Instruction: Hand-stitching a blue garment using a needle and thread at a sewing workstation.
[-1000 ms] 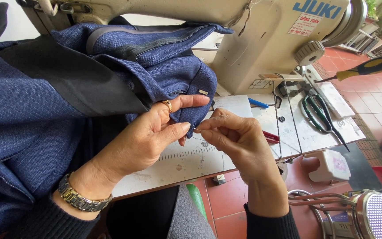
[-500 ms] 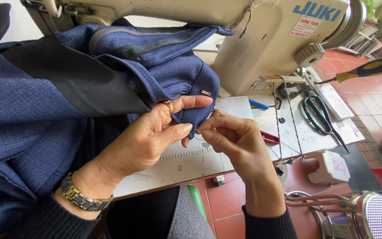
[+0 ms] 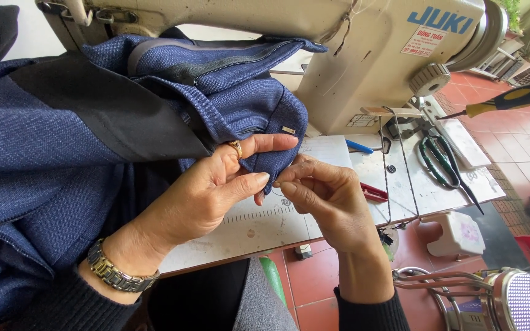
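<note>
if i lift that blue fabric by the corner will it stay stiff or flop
Probably flop: the blue fabric drapes in soft folds over the table. The corner pinched by the left hand bends easily. Its bulk likely makes it fairly heavy.

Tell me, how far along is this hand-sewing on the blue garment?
Done: the blue garment looks assembled, with a zipper already set in. In hand: the left hand holds a corner of the cloth while the right hand pinches at its edge, apparently on thread. Left: that corner is unfinished; the scissors lie unused on the table.
</note>
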